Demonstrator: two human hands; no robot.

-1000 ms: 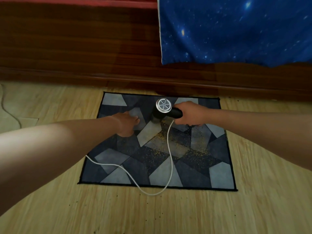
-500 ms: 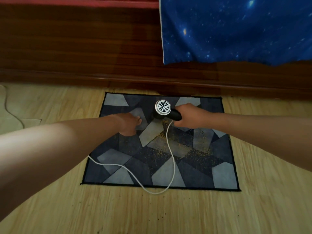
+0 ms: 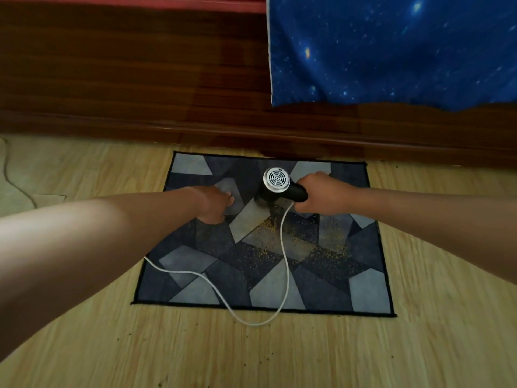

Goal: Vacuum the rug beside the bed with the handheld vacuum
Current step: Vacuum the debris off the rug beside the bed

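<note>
Right hand (image 3: 321, 193) has its fingers clamped round the handheld vacuum (image 3: 279, 189) at the rug's (image 3: 363, 289) 12 o'clock; left hand (image 3: 214, 203) presses at 10 o'clock, fingers flat

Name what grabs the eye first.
The right hand grips a black handheld vacuum with a silver grille on the far half of a grey geometric rug; the left hand rests beside it. Yellow crumbs streak the rug's middle; a starry blue blanket hangs top right.
</note>
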